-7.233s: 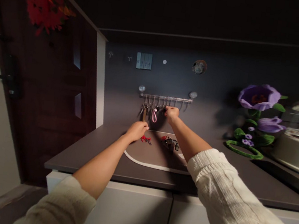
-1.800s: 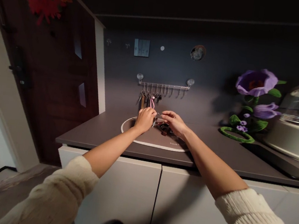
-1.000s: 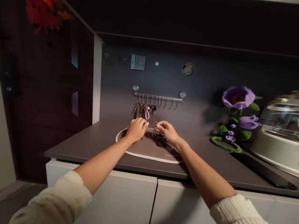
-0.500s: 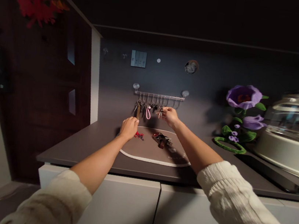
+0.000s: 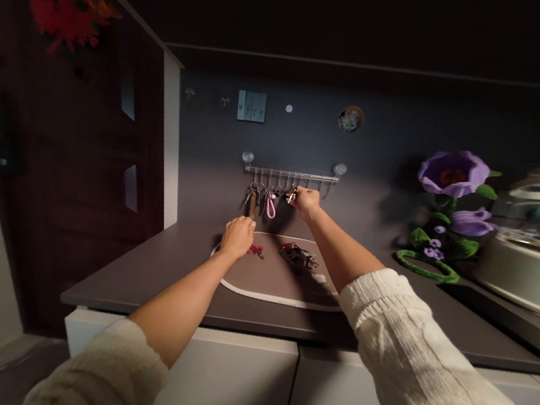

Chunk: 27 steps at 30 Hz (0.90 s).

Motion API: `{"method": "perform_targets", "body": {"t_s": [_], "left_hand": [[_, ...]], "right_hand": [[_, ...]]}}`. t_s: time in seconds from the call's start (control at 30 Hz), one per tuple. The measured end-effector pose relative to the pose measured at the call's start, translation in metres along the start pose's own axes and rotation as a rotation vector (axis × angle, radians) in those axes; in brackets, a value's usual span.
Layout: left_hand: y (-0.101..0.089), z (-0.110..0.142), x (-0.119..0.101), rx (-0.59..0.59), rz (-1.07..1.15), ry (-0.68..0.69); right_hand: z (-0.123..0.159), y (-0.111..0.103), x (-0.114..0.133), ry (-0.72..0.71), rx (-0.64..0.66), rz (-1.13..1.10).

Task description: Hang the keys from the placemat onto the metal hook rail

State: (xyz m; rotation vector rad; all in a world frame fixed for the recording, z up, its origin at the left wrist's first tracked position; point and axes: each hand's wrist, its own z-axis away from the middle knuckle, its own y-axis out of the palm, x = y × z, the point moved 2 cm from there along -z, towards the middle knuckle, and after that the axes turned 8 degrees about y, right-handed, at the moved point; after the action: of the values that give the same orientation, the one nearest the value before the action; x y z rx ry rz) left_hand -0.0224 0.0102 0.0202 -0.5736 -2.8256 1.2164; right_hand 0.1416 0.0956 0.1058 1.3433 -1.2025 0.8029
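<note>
Grey wall (image 5: 303, 141) above a dark countertop (image 5: 140, 265): small keys (image 5: 291, 197) being held at a clear hook rail (image 5: 293, 174).

The keys are being pinched in the right hand (image 5: 307, 203), just below the rail; they are apparently being hung, though contact with a hook cannot be made out. Careful alignment is seemingly being called for before the pinch is loosened. The left hand (image 5: 237, 237) is being kept half-curled beside a small red item (image 5: 256, 250) on the mat (image 5: 259, 281); whether anything is being gripped there cannot be told.
</note>
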Motion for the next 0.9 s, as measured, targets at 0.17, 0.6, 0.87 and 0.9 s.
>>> {"method": "perform_targets", "body": {"t_s": [0.17,0.6,0.87,0.9], "left_hand": [[-0.001,-0.001,0.000,-0.008,0.010,-0.010],[-0.005,-0.001,0.002,0.015,0.003,-0.046],[-0.008,-0.002,0.006,0.053,0.011,-0.127],[-0.008,-0.002,0.007,0.055,0.015,-0.124]], "right_hand": [[-0.005,0.002,-0.004,0.018,-0.048,-0.027],[-0.007,0.001,-0.008,0.051,-0.100,-0.021],[0.006,-0.007,-0.011,0.044,-0.035,0.060],[0.008,-0.008,-0.011,0.043,-0.023,0.072]]}}
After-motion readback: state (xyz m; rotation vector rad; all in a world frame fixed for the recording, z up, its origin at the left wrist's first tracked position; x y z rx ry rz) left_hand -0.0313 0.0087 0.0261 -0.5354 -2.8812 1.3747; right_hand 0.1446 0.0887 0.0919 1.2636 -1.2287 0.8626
